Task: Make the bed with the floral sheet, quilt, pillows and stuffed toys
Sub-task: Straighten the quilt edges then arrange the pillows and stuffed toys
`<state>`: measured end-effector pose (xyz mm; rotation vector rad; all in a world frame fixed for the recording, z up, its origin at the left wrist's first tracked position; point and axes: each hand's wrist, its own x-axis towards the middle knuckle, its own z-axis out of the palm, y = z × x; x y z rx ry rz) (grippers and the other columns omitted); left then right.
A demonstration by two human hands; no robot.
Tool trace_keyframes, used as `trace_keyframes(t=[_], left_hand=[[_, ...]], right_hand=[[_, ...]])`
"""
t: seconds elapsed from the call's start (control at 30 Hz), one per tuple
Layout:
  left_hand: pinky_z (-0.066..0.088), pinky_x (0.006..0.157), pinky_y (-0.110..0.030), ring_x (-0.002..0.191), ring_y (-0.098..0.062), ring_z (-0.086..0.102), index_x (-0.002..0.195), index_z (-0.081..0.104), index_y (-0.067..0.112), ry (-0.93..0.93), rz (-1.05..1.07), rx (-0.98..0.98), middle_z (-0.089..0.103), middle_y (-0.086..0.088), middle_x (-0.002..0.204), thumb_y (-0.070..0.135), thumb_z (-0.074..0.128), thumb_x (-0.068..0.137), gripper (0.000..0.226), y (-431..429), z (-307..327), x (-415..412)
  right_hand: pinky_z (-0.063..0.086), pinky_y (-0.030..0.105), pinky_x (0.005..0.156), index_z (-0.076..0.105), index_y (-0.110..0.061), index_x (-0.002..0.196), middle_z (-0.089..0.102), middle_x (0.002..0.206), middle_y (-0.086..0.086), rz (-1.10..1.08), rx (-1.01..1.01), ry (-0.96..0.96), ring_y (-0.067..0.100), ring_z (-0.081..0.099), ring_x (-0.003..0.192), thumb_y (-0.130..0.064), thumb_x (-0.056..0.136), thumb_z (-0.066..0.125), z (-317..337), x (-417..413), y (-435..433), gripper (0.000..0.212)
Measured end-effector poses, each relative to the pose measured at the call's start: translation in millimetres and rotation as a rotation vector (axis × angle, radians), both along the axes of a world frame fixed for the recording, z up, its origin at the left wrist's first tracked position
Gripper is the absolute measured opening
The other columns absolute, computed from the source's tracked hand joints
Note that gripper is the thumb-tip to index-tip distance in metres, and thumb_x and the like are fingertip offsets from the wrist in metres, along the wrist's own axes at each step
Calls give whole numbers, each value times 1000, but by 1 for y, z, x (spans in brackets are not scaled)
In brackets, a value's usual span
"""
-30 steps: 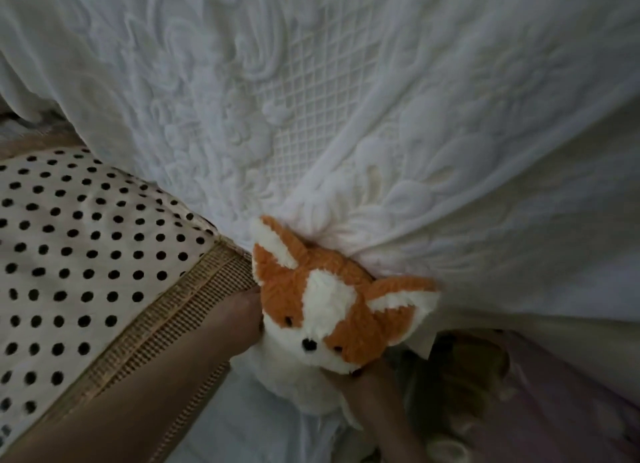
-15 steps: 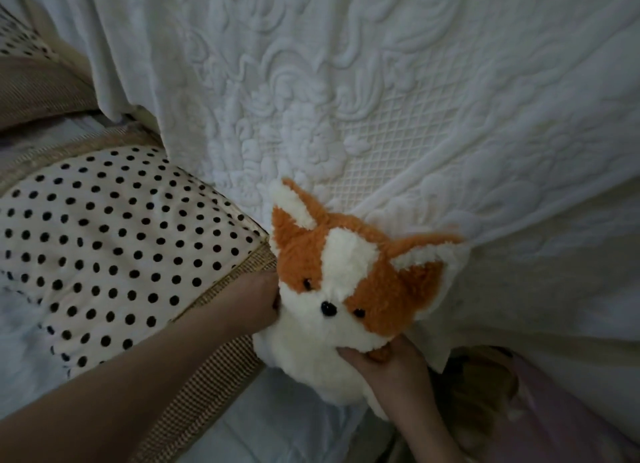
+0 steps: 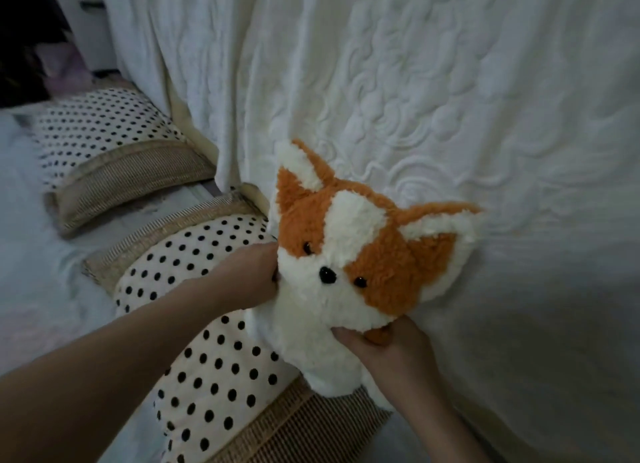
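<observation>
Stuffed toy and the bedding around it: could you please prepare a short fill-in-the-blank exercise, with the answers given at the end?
1. The stuffed toy has white and ____ fur.
2. The dots on the near pillow and the far pillow are ____ in colour.
3. The number of hands gripping the toy, the left hand and the right hand, is ____.
4. The embossed quilt behind the toy is ____ in colour.

Missing words: orange; black; two; white.
</observation>
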<state>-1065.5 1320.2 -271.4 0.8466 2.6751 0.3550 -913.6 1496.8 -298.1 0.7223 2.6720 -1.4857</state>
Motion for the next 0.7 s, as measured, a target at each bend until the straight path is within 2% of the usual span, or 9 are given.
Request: trace_keyframes(t=[0.1,0.23,0.33,0.43,0.53,0.63,0.7], left_hand=[[43,90,-28,109,-21,56,122,57,16,57,70,-43,60,-4,123,13,52,91,32,-25,4,-46],[47,94,-35,111,-25,58,121,59,15,142,210,-99,61,-7,123,17,54,93,28,-60,7,-115],[47,92,-39,110,-31,58,121,59,8,216,358,-73,62,-13,121,12,49,96,28,-76,17,-151],[45,93,-48,116,-36,52,123,58,8,356,533,-31,57,-16,127,11,46,95,31,-97,16,-192],[38,99,-56,122,-41,41,128,54,15,409,777,113,43,-11,139,17,43,95,35,-119,12,-240],[37,103,-46,124,-38,44,131,52,21,323,804,348,42,-16,140,31,33,101,37,-121,5,-268],[37,107,-47,128,-34,43,137,46,29,224,788,485,43,-14,142,45,28,101,43,-119,-11,-283]], right_hand=[[50,20,88,66,-38,105,67,96,-31,78,-44,51,-11,60,94,-62,62,79,6,-51,-22,51],[45,11,84,61,-41,106,64,100,-31,203,-112,84,-10,58,98,-57,66,80,16,-137,-54,48],[48,19,90,61,-35,116,64,108,-26,225,-133,124,-2,59,101,-64,66,78,22,-188,-76,60],[53,30,85,65,-29,108,68,98,-16,223,-54,140,10,64,95,-63,75,70,19,-248,-102,49],[50,30,78,66,-19,103,70,98,-2,192,-63,177,21,65,94,-52,88,62,13,-314,-135,36],[44,29,79,66,-9,105,67,109,7,144,-91,252,27,61,102,-43,95,57,9,-360,-152,36],[39,28,77,64,-8,110,65,113,9,143,-72,246,27,58,106,-41,98,53,-4,-391,-162,37]])
